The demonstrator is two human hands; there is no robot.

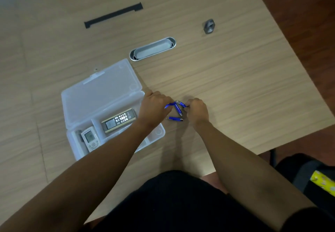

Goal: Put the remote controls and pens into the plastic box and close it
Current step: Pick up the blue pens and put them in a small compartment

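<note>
A clear plastic box (72, 137) lies open on the table, its lid (101, 93) folded back. Inside lie a white remote (90, 138) at the left and a grey-and-gold remote (118, 120) beside it. Several blue pens sit just right of the box. My left hand (154, 105) grips the end of one blue pen (168, 105). My right hand (196, 111) pinches another blue pen (183, 104). A third pen (178, 109) lies slanted between my hands, and a further pen (175, 118) rests flat just below them.
An oval grey cable grommet (152, 49) is set in the wooden table (235, 79) behind the box. A black strip (113, 14) lies far back left, a small grey object (209, 26) far back right. The table's right edge borders the dark floor. A chair with a bag stands lower right.
</note>
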